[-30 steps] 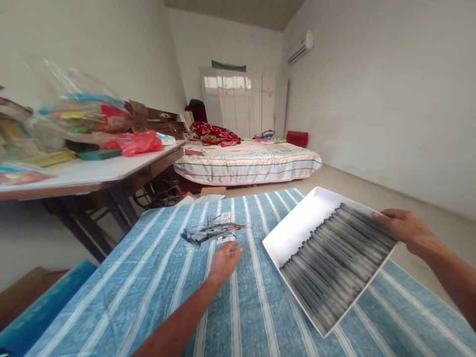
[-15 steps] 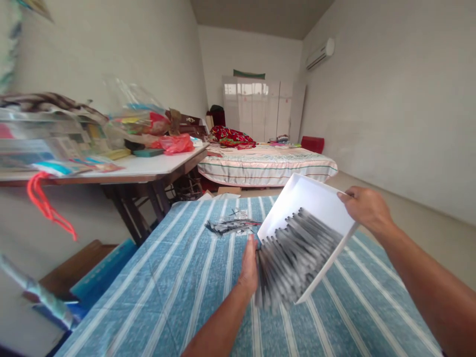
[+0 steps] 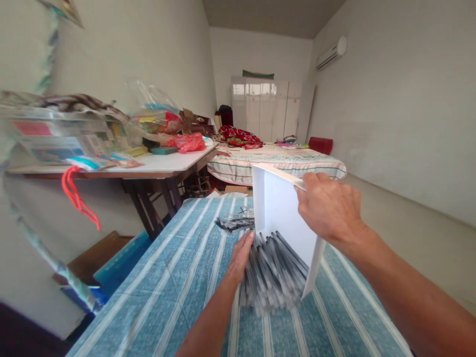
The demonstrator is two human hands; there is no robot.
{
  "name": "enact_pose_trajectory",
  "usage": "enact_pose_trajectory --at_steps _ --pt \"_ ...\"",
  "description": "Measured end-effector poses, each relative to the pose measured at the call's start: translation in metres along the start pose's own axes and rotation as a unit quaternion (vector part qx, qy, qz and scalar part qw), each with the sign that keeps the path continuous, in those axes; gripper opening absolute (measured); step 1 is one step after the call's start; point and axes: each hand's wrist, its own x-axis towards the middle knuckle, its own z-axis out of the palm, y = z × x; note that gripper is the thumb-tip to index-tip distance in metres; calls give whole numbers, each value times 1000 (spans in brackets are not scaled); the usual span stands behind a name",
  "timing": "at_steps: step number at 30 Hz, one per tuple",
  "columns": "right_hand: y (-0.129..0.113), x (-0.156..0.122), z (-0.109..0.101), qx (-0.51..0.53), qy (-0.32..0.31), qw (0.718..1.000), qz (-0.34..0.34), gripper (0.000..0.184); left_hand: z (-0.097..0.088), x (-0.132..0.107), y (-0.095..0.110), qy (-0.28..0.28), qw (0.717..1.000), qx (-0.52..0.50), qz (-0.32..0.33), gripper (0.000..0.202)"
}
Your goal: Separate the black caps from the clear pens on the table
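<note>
My right hand [image 3: 329, 206] is closed on the upper edge of a white box [image 3: 286, 213], which stands steeply tilted with its open side toward me. Slim dark pen-like sticks [image 3: 277, 267] spill from its low end onto the striped blue cloth [image 3: 178, 277]; their near ends are blurred. Against the left side of these sticks rests my left hand [image 3: 241, 255], its visible fingers stretched out and not wrapped round anything. Beyond it lies a loose heap of thin black pieces [image 3: 236, 223], partly hidden by the box.
At the left, a white-topped table [image 3: 156, 166] carries plastic bags, a clear bin [image 3: 55, 139] and a red bag [image 3: 189, 143]. An orange cord [image 3: 78, 198] hangs off its edge. Behind stands a bed [image 3: 275, 158] with a red blanket. A blue box [image 3: 121, 265] sits low at left.
The box has been tipped more upright and moved left, with my right hand now over its top edge. The sticks have slid lower out of it. My left hand stays beside them.
</note>
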Motion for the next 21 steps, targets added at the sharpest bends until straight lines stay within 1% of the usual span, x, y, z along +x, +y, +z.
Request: enact_pose_trajectory --at_steps 4,7,9,15,21 --pt "-21 -13 -10 4 98 993 -69 18 -18 0 9 -28 998 54 8 52" --pt "-32 -19 -15 12 151 982 -113 17 -31 -2 13 -31 995 95 9 56" --pt "-38 -21 -17 14 176 976 -130 18 -37 -5 16 -31 992 125 7 56" --pt "-41 -24 -27 8 225 963 -148 18 -49 -11 26 -36 981 193 11 51" --pt "-40 -22 -26 3 245 956 -159 16 -57 -10 27 -15 963 268 2 51"
